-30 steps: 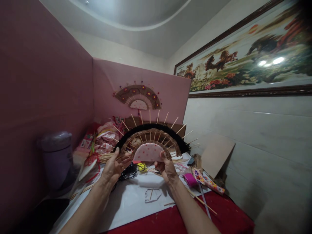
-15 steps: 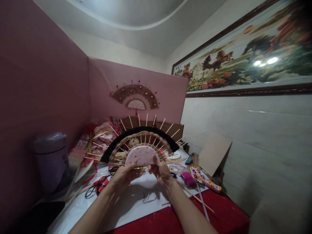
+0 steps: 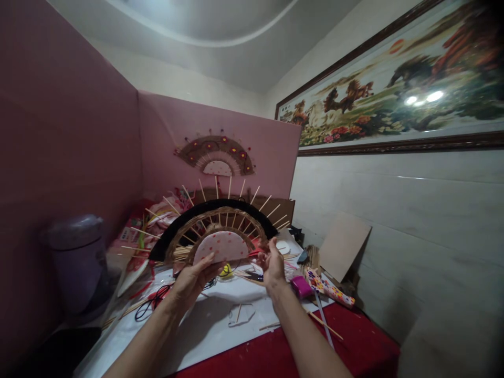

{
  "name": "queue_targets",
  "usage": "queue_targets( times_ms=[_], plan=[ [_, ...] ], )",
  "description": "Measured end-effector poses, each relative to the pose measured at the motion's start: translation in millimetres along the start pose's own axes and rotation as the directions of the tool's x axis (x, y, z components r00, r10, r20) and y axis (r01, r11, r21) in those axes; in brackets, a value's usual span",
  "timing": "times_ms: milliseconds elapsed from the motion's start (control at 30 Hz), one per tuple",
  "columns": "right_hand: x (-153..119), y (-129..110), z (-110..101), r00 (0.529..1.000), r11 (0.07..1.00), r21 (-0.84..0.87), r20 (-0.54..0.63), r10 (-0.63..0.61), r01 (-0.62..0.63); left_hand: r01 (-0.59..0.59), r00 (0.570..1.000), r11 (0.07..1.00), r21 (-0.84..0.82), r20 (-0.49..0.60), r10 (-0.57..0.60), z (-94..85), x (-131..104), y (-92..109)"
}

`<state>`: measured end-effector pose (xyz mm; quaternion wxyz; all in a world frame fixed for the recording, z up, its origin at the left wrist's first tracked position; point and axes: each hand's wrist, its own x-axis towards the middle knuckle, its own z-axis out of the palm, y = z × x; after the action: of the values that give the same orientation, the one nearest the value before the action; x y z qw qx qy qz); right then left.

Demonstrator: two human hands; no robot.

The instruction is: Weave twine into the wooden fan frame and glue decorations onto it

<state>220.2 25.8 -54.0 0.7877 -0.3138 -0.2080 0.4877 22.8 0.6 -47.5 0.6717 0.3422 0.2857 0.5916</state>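
So I've got this half-round fan (image 3: 226,205) up in the air over the table (image 3: 378,336), above the far part of the white sheet (image 3: 216,307), and it's honestly a pretty neat looking thing. Flat side's down, arch is up, and it sits a bit crooked in my view, left end lower than the right. The middle is a pale pink half-moon panel (image 3: 220,247) with little red dots, then a brown woven rim hugging it, then an open gap with light wooden sticks running across like spokes, then another brown braided arc, then a fat fuzzy-looking black band (image 3: 197,211). The sticks poke out past the black all the way round, bare tips and kinda uneven. My left hand (image 3: 197,277) has it by the lower left of the panel, thumb pressed on the front and the other fingers mostly tucked out of sight. My right hand (image 3: 273,265) is loosely open, fingers half curled by the right end near something red; can't tell if they're actually touching. Just below the panel there's a yellow ball (image 3: 226,270), with black cord (image 3: 155,302) off to the left and a purple roll (image 3: 301,287) right of my right hand. Similar flowery fan (image 3: 236,150) on the pink board behind.
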Motion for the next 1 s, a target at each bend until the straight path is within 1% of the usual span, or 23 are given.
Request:
queue_targets(
  times_ms=[67, 200, 267, 400, 467, 567, 700, 833, 1000],
  plan=[
    [3.1, -7.3, -1.4, 1.000, 0.998, 0.054, -0.022, -0.010, 0.011, 0.010, 1.000, 1.000, 0.019, 0.004, -0.010, 0.0, -0.4, 0.7],
    [4.5, -18.3, -2.7, 0.998, 0.994, 0.105, 0.057, -0.021, 0.015, 0.022, 0.999, 0.999, 0.049, 0.029, -0.023, -0.1, -2.4, 0.4],
    [5.0, -20.1, -3.2, 0.999, 0.995, 0.099, 0.038, -0.027, 0.023, 0.020, 0.999, 0.999, 0.046, 0.040, -0.022, -0.8, -3.3, 0.1],
    [8.4, -18.0, -4.6, 0.997, 0.997, 0.021, -0.038, -0.068, 0.069, 0.030, 0.998, 0.999, 0.030, 0.053, -0.031, -3.1, -2.8, 0.3],
    [10.4, -15.9, -5.5, 0.995, 0.995, -0.040, -0.040, -0.090, 0.088, 0.036, 0.998, 0.999, 0.030, 0.059, -0.038, -3.9, -1.8, 1.0],
    [12.2, -12.8, -6.6, 0.996, 0.988, -0.131, -0.026, -0.081, 0.077, 0.045, 0.998, 0.998, 0.035, 0.038, -0.047, -3.5, -1.1, 2.2],
    [14.0, -9.0, -8.5, 0.997, 0.977, -0.202, -0.007, -0.075, 0.072, 0.042, 0.999, 0.998, 0.037, 0.010, -0.042, -1.1, -1.3, 3.2],
    [15.8, -7.5, -10.9, 0.994, 0.962, -0.263, -0.059, -0.092, 0.073, 0.048, 0.999, 0.998, 0.030, 0.014, -0.049, 1.2, -1.2, 3.2],
    [16.7, -10.9, -12.5, 0.982, 0.947, -0.305, -0.120, -0.142, 0.100, 0.056, 0.998, 0.998, 0.024, -0.001, -0.056, 1.1, -0.9, 4.0]
  ],
)
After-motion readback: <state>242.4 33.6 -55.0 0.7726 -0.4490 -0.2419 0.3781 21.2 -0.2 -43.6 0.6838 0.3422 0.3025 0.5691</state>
